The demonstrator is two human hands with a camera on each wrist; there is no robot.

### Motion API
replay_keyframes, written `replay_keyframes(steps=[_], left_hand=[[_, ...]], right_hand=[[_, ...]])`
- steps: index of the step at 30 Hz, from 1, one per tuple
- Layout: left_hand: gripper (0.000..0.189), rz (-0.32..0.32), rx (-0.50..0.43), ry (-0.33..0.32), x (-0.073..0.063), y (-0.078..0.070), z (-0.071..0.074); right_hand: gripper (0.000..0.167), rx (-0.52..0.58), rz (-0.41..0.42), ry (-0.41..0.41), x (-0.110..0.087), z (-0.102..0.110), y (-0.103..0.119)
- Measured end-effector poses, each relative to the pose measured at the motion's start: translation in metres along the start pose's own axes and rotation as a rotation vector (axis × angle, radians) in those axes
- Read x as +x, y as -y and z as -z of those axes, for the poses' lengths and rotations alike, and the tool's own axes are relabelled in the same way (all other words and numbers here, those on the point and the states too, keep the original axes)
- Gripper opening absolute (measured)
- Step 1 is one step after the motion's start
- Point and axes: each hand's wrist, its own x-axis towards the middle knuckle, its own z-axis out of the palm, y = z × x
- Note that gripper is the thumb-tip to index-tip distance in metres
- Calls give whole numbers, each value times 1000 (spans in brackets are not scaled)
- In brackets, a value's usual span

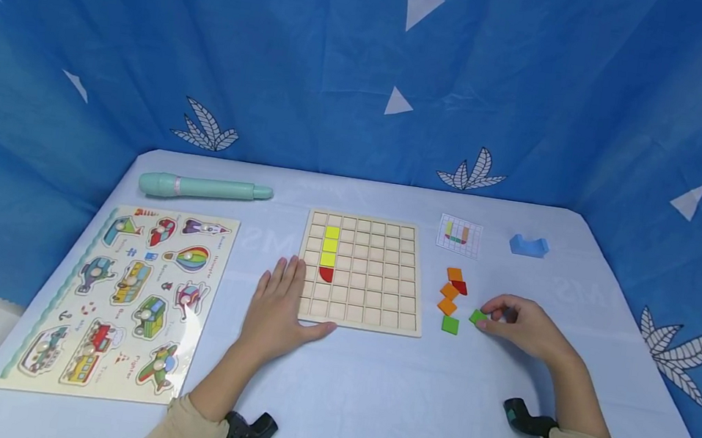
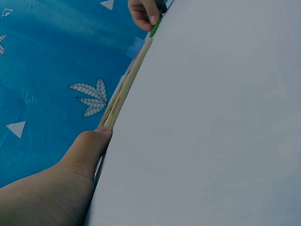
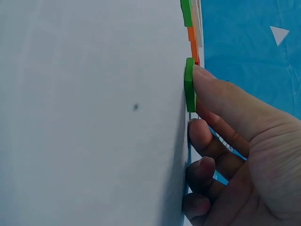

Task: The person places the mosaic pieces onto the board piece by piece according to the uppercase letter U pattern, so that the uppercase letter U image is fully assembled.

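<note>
A wooden grid board (image 1: pixel 376 281) lies mid-table. Three yellow square tiles (image 1: pixel 330 245) run down one of its columns, with a red quarter-round tile (image 1: pixel 326 274) right below them. My left hand (image 1: pixel 275 313) lies flat at the board's left side, fingers straight along that edge and thumb at the front corner. To the right, my right hand (image 1: pixel 526 327) pinches a green square tile (image 3: pixel 189 84) between thumb and fingers, low over the table. Beside it lie another green tile (image 1: pixel 450 325), several orange tiles (image 1: pixel 449 290) and a red tile (image 1: pixel 460 287).
A small pattern card (image 1: pixel 459 235) with a coloured grid drawing lies behind the loose tiles. Further right is a blue stand-like piece (image 1: pixel 528 247). A vehicle picture puzzle (image 1: pixel 66 294) covers the left side of the table, with a teal tube-shaped object (image 1: pixel 215 189) behind it.
</note>
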Motion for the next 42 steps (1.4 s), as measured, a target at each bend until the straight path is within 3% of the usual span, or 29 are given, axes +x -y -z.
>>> replay_keyframes(steps=[15, 24, 31, 42], left_hand=[[124, 3, -6, 6, -1, -1, 2], [124, 5, -3, 8, 0, -1, 2], [125, 9, -3, 12, -1, -1, 2], [124, 9, 4, 19, 0, 0, 1]], right_hand=[[28, -2, 28, -10, -1, 0, 0], [22, 101, 92, 9, 3, 0, 2], [24, 129, 138, -1, 12, -7, 23], [15, 242, 246, 110, 35, -28, 68]])
